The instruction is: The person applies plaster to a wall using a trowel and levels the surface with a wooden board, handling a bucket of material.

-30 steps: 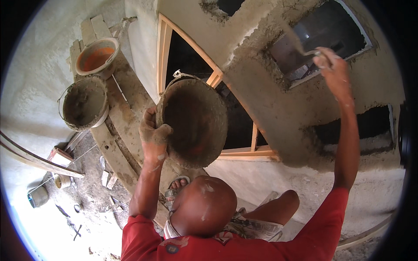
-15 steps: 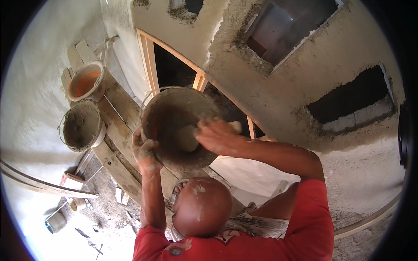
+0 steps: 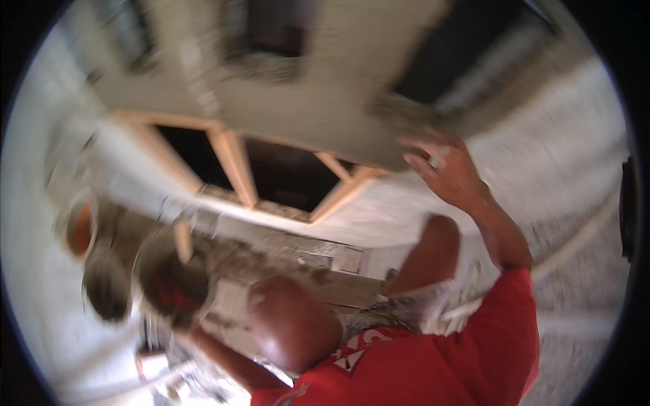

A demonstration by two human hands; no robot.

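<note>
A mortar-caked bucket [image 3: 172, 274] stands at the left with a light wooden tool handle [image 3: 182, 241] sticking up out of it. The tool's other end is hidden inside. At the bucket's near edge is my left hand [image 3: 184, 327], blurred, with its fingers mostly hidden; it appears to grip the rim. My right hand [image 3: 448, 169] is raised at the right, in front of the plastered wall [image 3: 325, 111]. Its fingers are spread, and I see nothing in them.
Two more buckets, one dark with mortar [image 3: 107, 287] and one orange inside [image 3: 80, 229], stand further left on the planks [image 3: 233, 298]. Ahead, wooden frames [image 3: 233, 166] surround dark openings. Another opening [image 3: 460, 51] is cut in the wall at upper right.
The view has turned. My right hand has left the bucket and the tool, and has swung out right toward the wall. The bucket is now beside the other two, my left hand still at it.
</note>
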